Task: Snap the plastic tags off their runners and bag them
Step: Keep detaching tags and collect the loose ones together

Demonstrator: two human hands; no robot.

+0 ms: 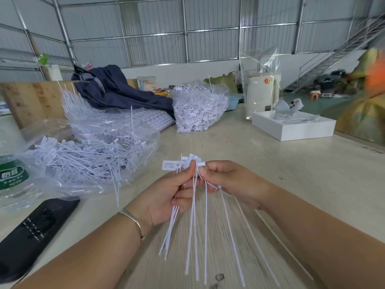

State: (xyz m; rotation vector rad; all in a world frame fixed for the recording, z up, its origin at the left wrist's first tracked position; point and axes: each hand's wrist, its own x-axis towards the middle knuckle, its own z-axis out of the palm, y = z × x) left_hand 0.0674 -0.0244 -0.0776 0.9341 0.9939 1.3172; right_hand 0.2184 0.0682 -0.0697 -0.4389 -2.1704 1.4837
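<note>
Above the table's near middle, both hands hold one bunch of white plastic tags. The flat heads stick up between the fingertips and the long thin tails hang down, fanned out. My left hand grips the bunch just under the heads. My right hand pinches the same bunch from the right. An open clear bag of loose tags lies at the left. A fuller clear bag of tags stands further back.
The table is pale wood. A black phone and a water bottle lie near left. Dark blue cloth, a white box with a grey figure, a white canister and flat tag sheets stand behind.
</note>
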